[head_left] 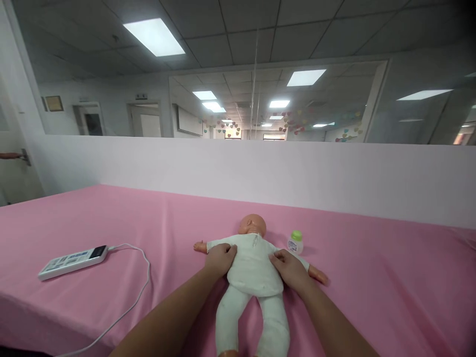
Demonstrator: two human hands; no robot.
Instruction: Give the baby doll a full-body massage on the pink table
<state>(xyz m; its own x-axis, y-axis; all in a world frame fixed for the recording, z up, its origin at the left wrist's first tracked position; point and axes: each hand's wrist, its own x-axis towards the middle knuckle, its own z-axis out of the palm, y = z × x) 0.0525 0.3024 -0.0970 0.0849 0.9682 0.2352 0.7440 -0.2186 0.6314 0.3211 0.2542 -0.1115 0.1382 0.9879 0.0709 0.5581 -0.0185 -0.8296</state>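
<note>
A baby doll (255, 267) with a white cloth body lies on the pink-covered table, its head away from me and turned to one side, its arms spread out. My left hand (220, 259) is at the doll's side below its left-hand arm in view, fingers curled against the white cloth. On the other side my right hand (290, 266) rests at the edge of the torso, thumb and fingers closed on the cloth. Just beyond my right hand stands a small clear bottle (295, 243) with a green cap.
At the left of the pink cloth (122, 218) lies a white power strip or device (72, 263) with a white cable (148, 277) curving to the front edge. Behind the table rises a white wall (260, 171) with a wide window above. A door handle (25, 157) shows at far left.
</note>
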